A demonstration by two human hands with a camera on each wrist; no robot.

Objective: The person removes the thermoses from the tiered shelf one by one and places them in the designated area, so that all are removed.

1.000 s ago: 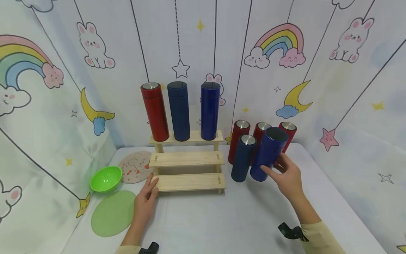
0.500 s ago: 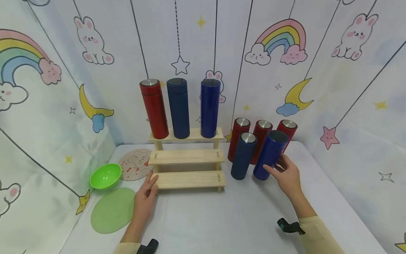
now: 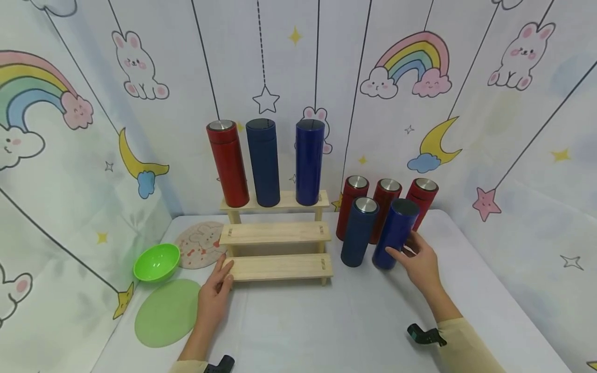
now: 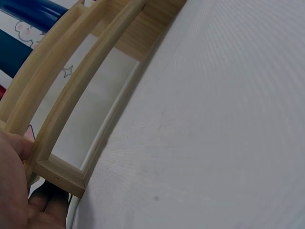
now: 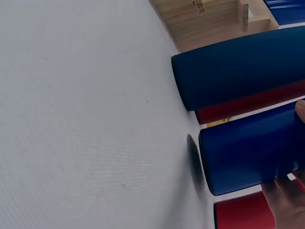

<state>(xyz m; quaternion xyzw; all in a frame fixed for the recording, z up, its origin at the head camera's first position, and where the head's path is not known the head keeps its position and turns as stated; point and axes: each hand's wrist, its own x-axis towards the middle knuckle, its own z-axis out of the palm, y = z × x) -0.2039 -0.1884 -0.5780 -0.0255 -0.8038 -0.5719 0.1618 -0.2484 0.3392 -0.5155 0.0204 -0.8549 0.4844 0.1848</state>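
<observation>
Blue bottle (image 3: 391,238): it is over the right part of the worktop (image 3: 289,331), just beside the teal bottle (image 3: 357,238) and in front of the red bottles (image 3: 352,204). In the right wrist view a shadow shows by its base, which seems slightly raised; I cannot tell surely whether it touches.
Right hand (image 3: 422,264): opened only as wide as the bottle, with the thumb on one side and the fingers on the opposite side; it holds the blue bottle at the lower half.
Bottle weight: probably moderate, if it is a metal flask; whether it is full, I cannot tell.
Bottle wall: it looks stiff and should not give under a squeeze.
Bottle surface: smooth and shiny, so a dry, firm grip is advisable; the coating could scratch against a neighbour.
Best hold: around the middle of the body, thumb opposite to fingers. The present low hold leaves the tall upper part free, and it could tip.
Left hand (image 3: 214,292): closed at the left end of the lowest shelf (image 3: 280,268), of pale wood.
Wooden rack (image 3: 275,233): it looks light and stiff; three bottles stand on its top shelf, so a knock could topple them.
</observation>
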